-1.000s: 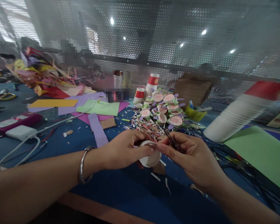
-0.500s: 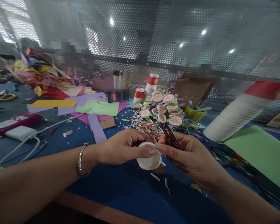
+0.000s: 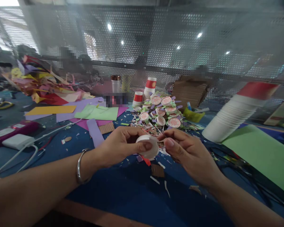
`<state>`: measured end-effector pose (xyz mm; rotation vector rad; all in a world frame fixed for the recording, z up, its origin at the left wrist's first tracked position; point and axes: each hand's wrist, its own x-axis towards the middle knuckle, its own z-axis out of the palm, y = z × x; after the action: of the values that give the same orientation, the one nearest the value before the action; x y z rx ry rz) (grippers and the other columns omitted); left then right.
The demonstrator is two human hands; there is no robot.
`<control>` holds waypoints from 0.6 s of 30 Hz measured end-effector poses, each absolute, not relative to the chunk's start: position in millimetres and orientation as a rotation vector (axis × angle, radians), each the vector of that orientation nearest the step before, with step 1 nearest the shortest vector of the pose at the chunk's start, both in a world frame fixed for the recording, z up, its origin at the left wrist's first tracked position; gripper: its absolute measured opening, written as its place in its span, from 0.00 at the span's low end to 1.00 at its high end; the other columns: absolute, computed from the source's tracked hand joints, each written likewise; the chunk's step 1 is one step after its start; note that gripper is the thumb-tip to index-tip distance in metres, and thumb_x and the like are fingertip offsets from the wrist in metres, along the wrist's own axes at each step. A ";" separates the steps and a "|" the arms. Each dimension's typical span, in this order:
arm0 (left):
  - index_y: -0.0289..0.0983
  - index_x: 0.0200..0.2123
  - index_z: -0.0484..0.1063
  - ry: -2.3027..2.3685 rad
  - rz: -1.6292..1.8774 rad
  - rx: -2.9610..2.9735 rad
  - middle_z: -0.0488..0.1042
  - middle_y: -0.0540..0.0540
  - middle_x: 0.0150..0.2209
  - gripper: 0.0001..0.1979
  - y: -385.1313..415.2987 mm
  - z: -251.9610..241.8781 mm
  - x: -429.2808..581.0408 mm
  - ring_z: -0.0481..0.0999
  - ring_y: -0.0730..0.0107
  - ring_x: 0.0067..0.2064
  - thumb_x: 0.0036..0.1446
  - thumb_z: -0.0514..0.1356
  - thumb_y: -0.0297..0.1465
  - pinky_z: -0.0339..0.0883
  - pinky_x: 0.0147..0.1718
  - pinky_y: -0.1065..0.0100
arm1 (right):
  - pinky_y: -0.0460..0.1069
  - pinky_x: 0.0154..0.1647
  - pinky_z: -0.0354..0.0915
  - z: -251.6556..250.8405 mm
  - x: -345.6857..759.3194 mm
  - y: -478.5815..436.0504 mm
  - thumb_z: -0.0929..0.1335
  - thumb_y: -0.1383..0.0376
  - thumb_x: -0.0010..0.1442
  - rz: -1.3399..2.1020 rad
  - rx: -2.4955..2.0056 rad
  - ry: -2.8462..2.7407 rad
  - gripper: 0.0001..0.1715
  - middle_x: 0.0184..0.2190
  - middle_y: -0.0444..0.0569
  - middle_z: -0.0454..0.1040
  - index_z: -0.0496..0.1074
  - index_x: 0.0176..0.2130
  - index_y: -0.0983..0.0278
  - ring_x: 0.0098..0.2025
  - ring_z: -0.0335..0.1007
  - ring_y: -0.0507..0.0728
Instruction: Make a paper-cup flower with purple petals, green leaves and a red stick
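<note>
Head view: both hands meet above the near middle of the table (image 3: 123,195). The left hand (image 3: 123,145), a bangle (image 3: 81,167) on its wrist, has its grip closed on a cut-down white cup (image 3: 148,147), thumb across the front and fingers behind. The cup is held clear of the table. A red strip (image 3: 145,160) hangs from its lower edge, seemingly part cut away. The right hand (image 3: 188,155) is curled shut, thumb and forefinger right at the cup's rim. A thin dark tip above its fingers looks like the scissors (image 3: 162,132), though most of them is hidden.

As for progress, a good deal looks done. A heap of trimmed, decorated discs (image 3: 161,110) sits toward the far edge, with scraps (image 3: 142,124) strewn just in front of it. Much seems left as well, since a long stack of whole cups (image 3: 236,114) lies on its side toward the right edge, beside a green sheet (image 3: 262,154).

Half a second ago the cup sat lower with its open mouth up, and the scissors showed plainly in the right hand. Now the cup is raised and turned, the strip dangles, and the scissors are nearly out of sight.
</note>
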<state>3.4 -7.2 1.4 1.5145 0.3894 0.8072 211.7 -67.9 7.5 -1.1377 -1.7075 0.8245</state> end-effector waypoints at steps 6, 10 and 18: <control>0.32 0.31 0.77 0.449 0.934 1.645 0.73 0.52 0.28 0.02 -5.2 3.3 2.9 0.71 0.80 0.30 0.53 0.67 0.24 0.66 0.30 0.78 | 0.45 0.30 0.64 7.7 209.7 -74.2 0.68 0.51 0.66 0.595 -1.265 -1.878 0.17 0.29 0.42 0.77 0.68 0.46 0.60 0.29 0.71 0.52; 0.32 0.33 0.77 0.468 0.956 1.710 0.74 0.51 0.29 0.03 -6.1 2.4 2.8 0.72 0.79 0.30 0.53 0.67 0.25 0.66 0.29 0.78 | 0.45 0.28 0.64 9.7 207.2 -77.9 0.68 0.52 0.65 0.514 -1.270 -1.898 0.15 0.28 0.43 0.77 0.68 0.42 0.61 0.28 0.71 0.51; 0.34 0.37 0.80 0.394 0.941 1.748 0.78 0.50 0.33 0.07 -9.3 -1.9 0.8 0.75 0.79 0.34 0.53 0.68 0.25 0.69 0.34 0.79 | 0.45 0.25 0.60 12.6 205.4 -80.3 0.67 0.55 0.67 0.410 -1.217 -2.022 0.12 0.25 0.39 0.69 0.69 0.38 0.61 0.24 0.64 0.49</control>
<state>0.8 -9.3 -1.9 1.7482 0.3941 0.9414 205.4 -80.3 12.6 -1.2169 -2.0218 0.4097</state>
